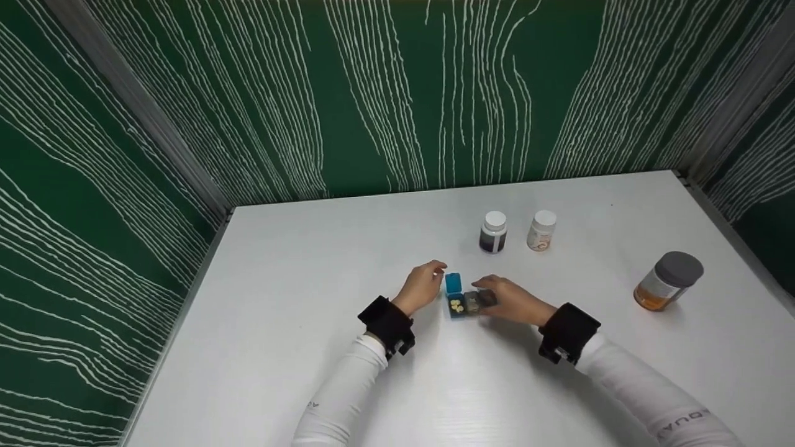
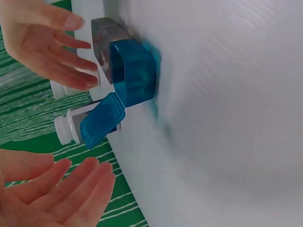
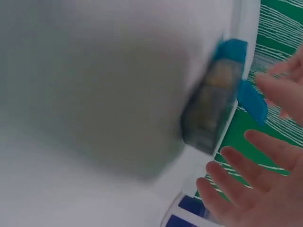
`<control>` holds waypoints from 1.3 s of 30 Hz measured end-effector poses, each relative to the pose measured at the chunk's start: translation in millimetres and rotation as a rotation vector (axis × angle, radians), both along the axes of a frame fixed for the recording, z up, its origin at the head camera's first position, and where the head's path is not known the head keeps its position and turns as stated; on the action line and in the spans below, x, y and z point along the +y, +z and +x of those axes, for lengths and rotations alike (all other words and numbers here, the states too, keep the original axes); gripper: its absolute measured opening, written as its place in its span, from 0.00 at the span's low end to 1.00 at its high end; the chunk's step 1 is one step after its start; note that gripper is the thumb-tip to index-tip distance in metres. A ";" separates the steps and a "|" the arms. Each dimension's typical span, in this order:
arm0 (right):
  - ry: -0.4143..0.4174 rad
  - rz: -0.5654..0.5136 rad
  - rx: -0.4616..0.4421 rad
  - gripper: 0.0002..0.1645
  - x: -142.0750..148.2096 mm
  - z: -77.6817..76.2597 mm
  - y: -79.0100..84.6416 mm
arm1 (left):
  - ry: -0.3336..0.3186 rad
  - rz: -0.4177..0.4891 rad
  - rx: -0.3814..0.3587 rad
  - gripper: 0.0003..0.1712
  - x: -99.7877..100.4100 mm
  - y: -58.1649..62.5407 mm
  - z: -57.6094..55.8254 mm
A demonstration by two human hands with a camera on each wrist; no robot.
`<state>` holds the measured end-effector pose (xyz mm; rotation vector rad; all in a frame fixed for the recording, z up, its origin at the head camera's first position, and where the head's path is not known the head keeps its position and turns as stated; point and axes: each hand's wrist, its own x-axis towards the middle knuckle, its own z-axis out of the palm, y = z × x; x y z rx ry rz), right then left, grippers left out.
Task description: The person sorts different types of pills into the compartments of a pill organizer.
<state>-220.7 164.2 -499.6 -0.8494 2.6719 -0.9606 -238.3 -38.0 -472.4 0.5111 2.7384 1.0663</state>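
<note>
A small pill box (image 1: 471,304) sits on the table with its blue end compartment (image 2: 135,73) toward my left hand and darker grey compartments (image 3: 206,116) toward my right. The blue lid (image 1: 453,283) stands raised, and pale yellow pills (image 1: 457,305) lie inside that compartment. Just left of the box, my left hand (image 1: 422,287) hovers with loosely bent fingers and holds nothing. My right hand (image 1: 510,300) is close to the grey end; in the right wrist view its fingers are spread and apart from the box.
Behind the box stand a dark bottle with a white cap (image 1: 494,232) and a white bottle (image 1: 541,230). A jar with a grey lid and orange lower part (image 1: 667,280) is to the right. Green patterned panels (image 1: 372,93) rise behind the white table (image 1: 279,267).
</note>
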 end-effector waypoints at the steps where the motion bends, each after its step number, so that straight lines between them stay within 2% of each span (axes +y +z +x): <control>1: 0.003 0.016 0.011 0.30 -2.2 0.2 -2.8 | -0.004 -0.029 0.006 0.16 3.4 -1.1 -1.2; 3: -0.016 0.031 0.009 0.29 -5.6 1.0 -6.9 | -0.053 -0.043 0.065 0.17 4.5 -29.4 -17.4; 5: -0.028 0.042 0.015 0.28 -7.0 1.5 -9.1 | -0.081 -0.067 0.068 0.17 6.2 -38.2 -22.8; 8: -0.038 0.028 0.022 0.26 -8.0 2.0 -9.9 | -0.115 -0.060 0.048 0.17 4.1 -36.5 -20.1; 10: -0.032 0.021 0.037 0.25 -8.2 1.9 -9.9 | -0.109 -0.104 0.000 0.16 5.3 -9.9 0.3; 12: -0.033 0.005 0.038 0.25 -8.2 2.0 -9.6 | -0.141 -0.147 0.027 0.16 3.5 1.1 17.1; 14: -0.034 -0.002 0.045 0.25 -7.8 2.2 -9.1 | -0.184 -0.213 0.043 0.16 1.4 4.5 30.6; 17: -0.038 -0.014 0.034 0.24 -7.7 3.0 -7.9 | -0.281 -0.344 0.114 0.17 -3.3 3.0 46.5; 20: -0.036 -0.008 0.038 0.23 -7.3 3.8 -7.4 | -0.384 -0.494 0.268 0.18 -6.6 -4.5 56.3; 23: -0.025 -0.005 0.054 0.23 -6.8 4.6 -7.9 | -0.436 -0.589 0.443 0.18 -8.5 -14.1 62.1; 26: -0.020 -0.009 0.065 0.23 -7.5 5.7 -9.2 | -0.442 -0.640 0.525 0.19 -9.8 -20.2 66.1; 34: -0.038 -0.014 0.066 0.21 -10.1 7.7 -9.4 | -0.467 -0.779 0.612 0.20 -9.3 -25.2 69.3; 37: -0.038 -0.012 0.071 0.21 -10.4 8.2 -8.6 | -0.463 -0.786 0.628 0.20 -8.0 -26.2 68.4; 39: -0.036 -0.002 0.082 0.22 -10.5 7.9 -9.2 | -0.463 -0.755 0.606 0.19 -9.0 -26.1 66.1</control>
